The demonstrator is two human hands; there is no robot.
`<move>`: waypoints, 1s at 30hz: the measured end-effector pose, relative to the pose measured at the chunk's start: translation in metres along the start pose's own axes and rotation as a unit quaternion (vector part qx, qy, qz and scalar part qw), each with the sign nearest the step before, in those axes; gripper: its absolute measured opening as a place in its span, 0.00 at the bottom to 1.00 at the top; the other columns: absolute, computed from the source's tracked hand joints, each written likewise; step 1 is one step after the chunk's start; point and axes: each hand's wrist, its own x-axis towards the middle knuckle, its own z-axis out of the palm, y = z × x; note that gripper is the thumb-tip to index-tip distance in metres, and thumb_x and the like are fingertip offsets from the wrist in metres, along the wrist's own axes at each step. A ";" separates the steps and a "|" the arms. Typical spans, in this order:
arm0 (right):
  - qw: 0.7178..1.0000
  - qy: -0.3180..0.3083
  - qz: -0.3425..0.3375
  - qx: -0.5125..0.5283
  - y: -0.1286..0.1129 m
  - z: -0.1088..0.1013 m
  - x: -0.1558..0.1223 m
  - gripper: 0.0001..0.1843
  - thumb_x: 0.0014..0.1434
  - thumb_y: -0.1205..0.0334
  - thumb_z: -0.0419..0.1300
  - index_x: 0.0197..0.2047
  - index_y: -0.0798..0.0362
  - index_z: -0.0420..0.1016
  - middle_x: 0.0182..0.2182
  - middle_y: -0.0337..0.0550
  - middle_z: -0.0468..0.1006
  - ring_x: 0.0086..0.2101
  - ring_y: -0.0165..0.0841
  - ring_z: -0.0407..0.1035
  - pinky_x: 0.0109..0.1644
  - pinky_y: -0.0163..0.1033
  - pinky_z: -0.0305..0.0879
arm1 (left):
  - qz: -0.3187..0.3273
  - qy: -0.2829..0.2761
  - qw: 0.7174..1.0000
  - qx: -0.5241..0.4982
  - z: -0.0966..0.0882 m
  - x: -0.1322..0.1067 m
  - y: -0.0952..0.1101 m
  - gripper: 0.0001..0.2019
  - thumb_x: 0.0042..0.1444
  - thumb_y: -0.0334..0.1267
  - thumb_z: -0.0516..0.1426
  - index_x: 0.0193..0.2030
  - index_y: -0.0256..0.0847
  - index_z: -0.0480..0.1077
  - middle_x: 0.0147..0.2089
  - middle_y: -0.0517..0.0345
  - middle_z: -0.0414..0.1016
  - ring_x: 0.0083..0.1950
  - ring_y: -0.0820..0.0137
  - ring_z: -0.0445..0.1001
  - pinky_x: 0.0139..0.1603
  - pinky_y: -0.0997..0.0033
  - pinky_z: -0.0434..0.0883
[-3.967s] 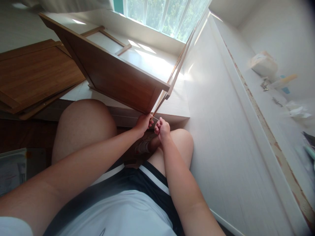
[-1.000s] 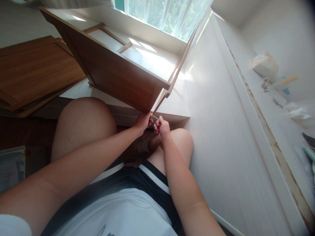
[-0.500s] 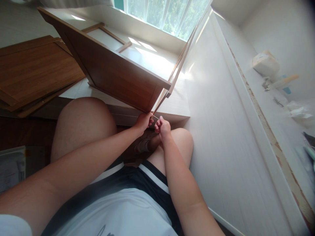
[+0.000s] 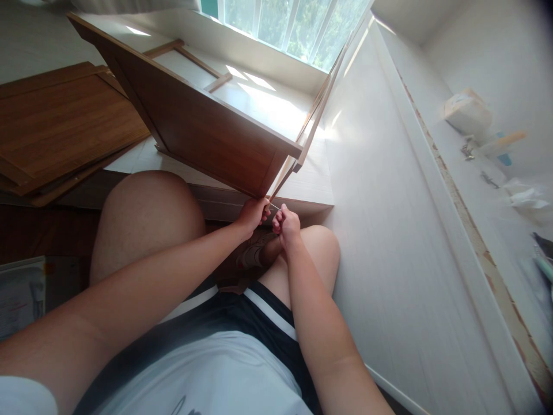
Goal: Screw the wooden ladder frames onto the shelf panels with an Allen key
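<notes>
My left hand (image 4: 253, 218) is closed at the near lower corner of a brown wooden panel (image 4: 207, 129), which stands tilted on its edge. At that corner the panel meets a narrow wooden side frame (image 4: 313, 135). Just to the right, my right hand (image 4: 286, 223) is curled around one end of a thin metal rod (image 4: 275, 206), perhaps a hex key. The rod's other end points at the wooden corner beside my left fingers. Those fingers hide the exact spot where it meets the wood.
More wooden panels (image 4: 64, 127) lie stacked on the left. A wooden frame piece (image 4: 199, 60) rests behind the panel on the pale window ledge (image 4: 311, 187). A tall white board (image 4: 389, 219) closes off the right side. My knees (image 4: 147, 225) flank the work.
Almost nothing differs. Both hands keep their places at the corner, and the panel and rod show no clear movement.
</notes>
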 end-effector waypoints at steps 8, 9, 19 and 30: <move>0.997 0.059 -0.048 0.003 -0.003 -0.007 0.003 0.25 0.64 0.48 0.50 0.20 0.50 0.53 0.10 0.32 0.58 0.11 0.23 0.46 0.13 0.31 0.40 | -0.011 0.014 1.000 -0.004 -0.001 0.002 0.001 0.11 0.52 0.45 0.54 0.28 0.40 0.67 0.24 0.59 0.70 0.21 0.76 0.64 0.19 0.77 0.56; 0.997 0.058 -0.057 -0.010 -0.003 -0.006 0.003 0.25 0.64 0.47 0.50 0.20 0.50 0.53 0.10 0.33 0.58 0.11 0.23 0.46 0.13 0.31 0.40 | -0.011 0.015 1.000 -0.004 -0.001 0.003 0.001 0.11 0.52 0.45 0.54 0.28 0.40 0.67 0.24 0.59 0.70 0.21 0.76 0.64 0.19 0.77 0.56; 0.988 0.022 -0.125 -0.089 0.002 0.004 -0.001 0.27 0.64 0.46 0.53 0.18 0.51 0.54 0.12 0.33 0.56 0.13 0.24 0.51 0.15 0.32 0.43 | -0.010 0.013 1.000 -0.005 -0.002 0.003 0.000 0.11 0.52 0.45 0.54 0.28 0.39 0.68 0.24 0.60 0.70 0.21 0.76 0.65 0.19 0.77 0.57; 0.978 0.008 -0.161 -0.134 0.006 -0.001 0.002 0.27 0.65 0.44 0.50 0.19 0.51 0.57 0.13 0.35 0.60 0.15 0.25 0.53 0.17 0.32 0.46 | -0.009 0.009 1.000 -0.003 -0.003 0.004 -0.002 0.11 0.52 0.46 0.54 0.28 0.40 0.67 0.25 0.59 0.70 0.22 0.75 0.65 0.19 0.77 0.58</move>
